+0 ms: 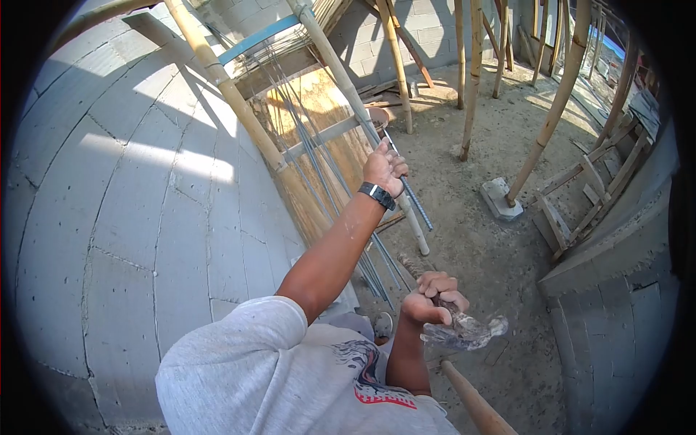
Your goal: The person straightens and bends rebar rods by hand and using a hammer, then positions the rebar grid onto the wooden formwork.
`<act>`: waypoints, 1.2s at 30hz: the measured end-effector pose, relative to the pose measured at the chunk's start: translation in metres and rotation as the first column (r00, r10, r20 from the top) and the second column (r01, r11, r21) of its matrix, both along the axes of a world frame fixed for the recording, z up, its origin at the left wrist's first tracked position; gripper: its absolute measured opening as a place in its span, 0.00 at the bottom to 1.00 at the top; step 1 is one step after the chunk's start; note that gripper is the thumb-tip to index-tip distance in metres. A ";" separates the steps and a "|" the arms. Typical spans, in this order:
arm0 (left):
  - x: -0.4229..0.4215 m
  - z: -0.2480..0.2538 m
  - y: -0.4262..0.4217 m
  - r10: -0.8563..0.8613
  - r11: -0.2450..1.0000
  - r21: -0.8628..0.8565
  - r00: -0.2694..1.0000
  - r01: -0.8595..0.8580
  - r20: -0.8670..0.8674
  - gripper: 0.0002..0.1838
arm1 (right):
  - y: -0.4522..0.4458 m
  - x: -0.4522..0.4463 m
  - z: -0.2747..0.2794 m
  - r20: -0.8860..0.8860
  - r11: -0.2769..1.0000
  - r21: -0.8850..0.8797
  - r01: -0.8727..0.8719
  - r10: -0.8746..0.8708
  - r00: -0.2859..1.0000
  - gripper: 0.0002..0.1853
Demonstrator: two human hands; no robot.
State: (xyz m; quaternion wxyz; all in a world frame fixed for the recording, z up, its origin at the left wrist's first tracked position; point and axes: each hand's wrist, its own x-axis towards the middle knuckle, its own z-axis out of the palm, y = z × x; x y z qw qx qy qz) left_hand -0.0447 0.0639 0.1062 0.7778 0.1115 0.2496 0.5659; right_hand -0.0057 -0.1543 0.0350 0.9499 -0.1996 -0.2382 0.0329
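Observation:
My left hand (384, 168), with a black watch on its wrist, is stretched forward and closed around a ribbed steel bar (417, 204). That bar slants alongside the right rail (333, 65) of a ladder; whether the fingers also touch the rail is hidden. Nearer my body, my right hand (433, 296) grips a dirty claw hammer (467, 332) close to its head. Its handle points up and to the left, away from me. Several more long steel bars (319, 156) lean through the ladder, left of my left forearm.
A grey block wall (145, 217) rises on the left. Bamboo posts (475, 80) stand ahead, one on a concrete block (500, 199). A wooden frame (591, 188) lies at the right by a low wall (616, 319). Below my right hand is a pole end (475, 399).

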 end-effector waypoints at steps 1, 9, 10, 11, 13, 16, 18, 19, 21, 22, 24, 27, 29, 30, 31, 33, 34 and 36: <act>0.000 0.000 0.001 -0.007 1.000 -0.018 1.000 0.007 0.002 0.07 | 0.016 -0.001 -0.010 0.125 0.907 -0.416 -0.066 0.129 0.984 0.27; -0.003 -0.004 0.008 -0.016 1.000 -0.020 0.999 0.016 0.029 0.06 | -0.012 0.008 -0.017 0.098 0.984 -0.172 -0.055 0.073 0.993 0.18; -0.005 -0.003 0.011 -0.017 1.000 -0.010 0.999 0.017 0.044 0.07 | -0.009 0.005 -0.006 0.027 0.999 -0.052 -0.006 0.007 1.000 0.18; -0.006 -0.003 0.012 -0.025 1.000 -0.007 0.998 0.026 0.057 0.07 | -0.002 -0.003 -0.003 -0.002 0.988 -0.151 -0.028 0.028 1.000 0.25; -0.004 -0.008 0.009 -0.012 1.000 -0.015 0.999 0.013 0.031 0.09 | 0.017 0.003 -0.019 0.260 0.768 -0.640 -0.013 0.233 0.937 0.25; -0.003 -0.012 0.008 -0.010 0.999 -0.031 0.999 0.009 -0.040 0.10 | 0.017 0.003 -0.013 0.216 0.786 -0.619 -0.012 0.185 0.959 0.23; -0.002 -0.019 0.012 0.005 0.999 -0.047 1.000 -0.006 -0.023 0.10 | -0.005 0.008 -0.016 0.181 0.868 -0.495 -0.047 0.156 0.971 0.23; -0.003 -0.019 0.018 0.003 0.999 -0.050 1.000 -0.005 -0.029 0.11 | -0.012 0.012 -0.012 0.158 0.900 -0.421 -0.109 0.191 0.969 0.23; -0.004 -0.027 0.020 -0.011 0.998 -0.056 0.999 0.009 -0.030 0.11 | -0.022 0.021 -0.013 0.052 0.920 -0.307 -0.244 0.272 0.961 0.26; -0.004 -0.026 0.021 -0.019 0.999 -0.046 1.000 0.018 -0.024 0.10 | -0.023 0.024 -0.011 0.075 0.925 -0.304 -0.227 0.260 0.963 0.26; -0.005 -0.024 0.019 -0.026 0.999 -0.035 1.000 0.026 -0.013 0.09 | -0.021 0.032 -0.004 0.131 0.940 -0.281 -0.196 0.239 0.962 0.27; -0.002 -0.016 0.013 0.003 0.999 -0.047 1.000 -0.004 -0.018 0.09 | -0.015 0.041 -0.022 0.274 0.948 -0.314 -0.058 0.150 0.950 0.27; -0.002 -0.015 0.010 0.010 1.000 -0.029 0.999 -0.011 -0.044 0.11 | 0.002 0.031 -0.042 0.311 0.909 -0.416 0.000 0.143 0.939 0.29; -0.001 -0.015 0.010 0.006 1.000 -0.022 0.998 -0.008 -0.057 0.12 | 0.024 0.024 -0.054 0.360 0.854 -0.514 0.082 0.129 0.924 0.30; -0.002 -0.021 0.011 0.006 1.000 -0.021 0.999 -0.007 -0.047 0.12 | 0.029 0.020 -0.059 0.408 0.776 -0.608 0.168 0.125 0.904 0.32; -0.004 -0.026 0.019 -0.007 1.000 -0.010 0.999 0.007 -0.034 0.14 | 0.015 0.024 -0.063 0.264 0.657 -0.754 -0.002 0.306 0.915 0.33; 0.000 -0.025 0.026 -0.017 1.000 -0.002 0.999 0.017 -0.039 0.13 | 0.021 0.033 -0.056 0.205 0.602 -0.795 -0.073 0.380 0.902 0.33; -0.004 -0.029 0.021 -0.017 1.000 -0.023 0.998 0.015 -0.067 0.11 | 0.004 0.024 -0.050 0.182 0.820 -0.562 -0.104 0.246 0.952 0.32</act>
